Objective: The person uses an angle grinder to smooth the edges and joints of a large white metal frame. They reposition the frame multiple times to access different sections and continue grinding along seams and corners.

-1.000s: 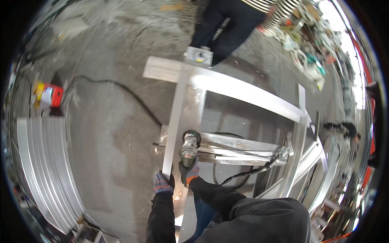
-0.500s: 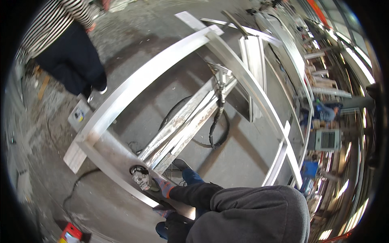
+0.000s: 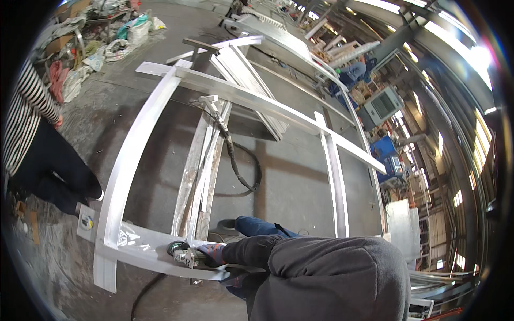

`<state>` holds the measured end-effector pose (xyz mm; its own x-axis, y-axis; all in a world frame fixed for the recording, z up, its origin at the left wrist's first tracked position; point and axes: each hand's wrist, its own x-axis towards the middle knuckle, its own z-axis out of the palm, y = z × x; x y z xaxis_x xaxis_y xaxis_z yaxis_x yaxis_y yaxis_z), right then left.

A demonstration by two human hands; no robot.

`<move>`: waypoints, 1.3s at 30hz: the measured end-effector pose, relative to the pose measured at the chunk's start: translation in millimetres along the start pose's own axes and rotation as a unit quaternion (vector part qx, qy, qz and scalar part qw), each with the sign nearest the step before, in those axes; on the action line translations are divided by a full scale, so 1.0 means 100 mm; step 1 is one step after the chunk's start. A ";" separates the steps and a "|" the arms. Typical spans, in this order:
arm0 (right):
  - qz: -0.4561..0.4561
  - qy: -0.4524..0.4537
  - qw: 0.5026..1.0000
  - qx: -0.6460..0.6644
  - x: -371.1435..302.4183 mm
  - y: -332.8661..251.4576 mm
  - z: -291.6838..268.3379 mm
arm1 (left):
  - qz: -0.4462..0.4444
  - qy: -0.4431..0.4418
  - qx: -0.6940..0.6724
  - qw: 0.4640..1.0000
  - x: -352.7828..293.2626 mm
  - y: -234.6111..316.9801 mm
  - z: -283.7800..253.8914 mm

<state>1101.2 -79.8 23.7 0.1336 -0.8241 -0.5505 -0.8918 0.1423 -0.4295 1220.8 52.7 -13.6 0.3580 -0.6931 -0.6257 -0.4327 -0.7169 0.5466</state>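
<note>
My right hand [image 3: 213, 254], in a grey and orange work glove, is closed around an angle grinder [image 3: 187, 258]. The grinder's round disc end [image 3: 175, 247] rests on or just over the flat near bar [image 3: 144, 243] of a pale metal frame. Lower down, my left hand [image 3: 235, 279] is by the same bar's near edge. Its fingers are mostly hidden in shadow and behind my sleeve [image 3: 321, 273], so its hold does not show. From the near bar, a long side bar [image 3: 136, 144] runs away to the far crosspiece [image 3: 241, 96].
Scuffed metal lengths [image 3: 195, 176] and a dark looped hose [image 3: 257, 171] lie inside the frame. My jeans-covered leg [image 3: 257, 227] is beside the grinder. A black cord [image 3: 144, 294] trails below. A person in a striped top [image 3: 32, 112] stands at left, near sacks [image 3: 139, 32].
The view has swung, so the frame appears turned and the striped person sits further left. The grinder is still in my right hand at the near bar.
</note>
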 end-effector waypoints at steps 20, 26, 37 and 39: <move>0.007 0.080 0.986 0.148 -0.09 -0.19 -0.25 | -0.194 -0.147 -0.748 0.617 0.41 0.08 -0.71; -0.023 0.132 0.977 0.166 -0.10 -0.17 -0.31 | 0.181 0.025 -0.221 0.958 2.12 0.68 -1.20; 0.057 0.156 0.970 0.178 -0.20 -0.19 -0.16 | 0.217 -0.069 0.135 0.964 2.76 1.30 -1.29; 0.052 0.188 0.964 0.181 -0.33 -0.21 -0.20 | 0.227 -0.096 0.134 0.960 2.69 1.43 -1.24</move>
<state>1107.0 -66.7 64.8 -0.1747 -0.9258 -0.3353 -0.6731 0.3608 -0.6456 1357.6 -246.0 -34.8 -0.0656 -0.8848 -0.4614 -0.7153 -0.2807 0.6399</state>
